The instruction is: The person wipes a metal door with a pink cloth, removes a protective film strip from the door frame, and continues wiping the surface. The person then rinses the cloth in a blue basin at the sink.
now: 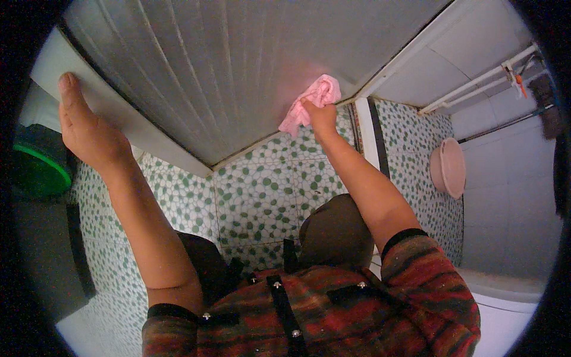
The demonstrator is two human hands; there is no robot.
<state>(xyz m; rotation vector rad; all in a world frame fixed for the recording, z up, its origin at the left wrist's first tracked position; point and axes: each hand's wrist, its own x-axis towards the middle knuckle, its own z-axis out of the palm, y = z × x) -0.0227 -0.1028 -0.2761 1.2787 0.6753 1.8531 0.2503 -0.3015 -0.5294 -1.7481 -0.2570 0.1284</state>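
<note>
A grey ribbed door panel (196, 71) with a pale side edge (137, 128) stands in front of me. My left hand (92, 134) is at that pale edge, on the left, one digit pointing up and the others bent round and partly hidden. In my right hand (321, 119) is a crumpled pink cloth (321, 89), pressed against the lower right part of the panel near the floor. The fingers under the cloth are mostly hidden.
Green-and-white pebble-patterned tiles (256, 196) cover the floor. A raised white sill (367, 134) runs beside the panel. On the right are a pink basin (448, 168) and white pipes (476, 89) along the wall. A dark tub with a green rim (44, 166) stands left.
</note>
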